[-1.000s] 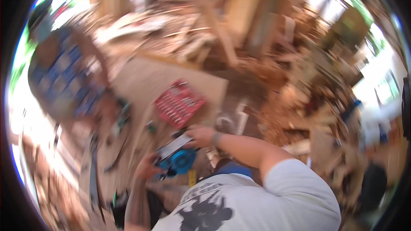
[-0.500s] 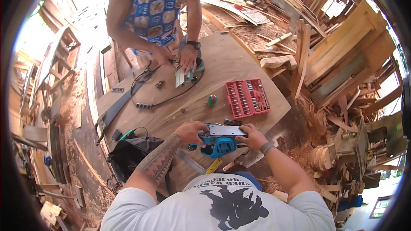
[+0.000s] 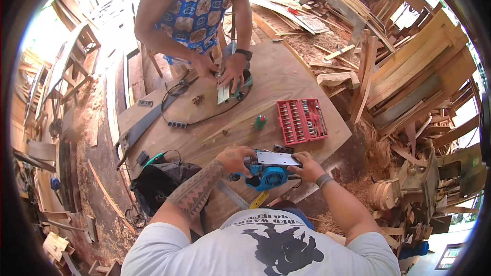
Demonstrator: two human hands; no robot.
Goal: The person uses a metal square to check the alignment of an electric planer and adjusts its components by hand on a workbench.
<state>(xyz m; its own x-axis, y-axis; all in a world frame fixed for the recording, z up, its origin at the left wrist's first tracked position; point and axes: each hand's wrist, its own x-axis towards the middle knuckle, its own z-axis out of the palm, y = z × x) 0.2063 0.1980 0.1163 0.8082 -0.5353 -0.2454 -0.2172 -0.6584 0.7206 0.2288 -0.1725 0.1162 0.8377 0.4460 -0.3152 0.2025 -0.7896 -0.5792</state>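
Both of the person's hands are on a blue electric hand planer (image 3: 268,169) at the near edge of the plywood bench (image 3: 286,79). The tool lies upside down, its grey sole plate facing up and its long axis running left to right along that edge. The left hand (image 3: 236,159) has its fingers curled around the planer's left end; the right hand (image 3: 306,167) holds the right end, thumb on the plate. Each hand is at its own end, neither nearer. A red socket set (image 3: 302,120) lies open just beyond, toward the right corner. At the far edge, another person's hands (image 3: 232,69) press on a second power tool.
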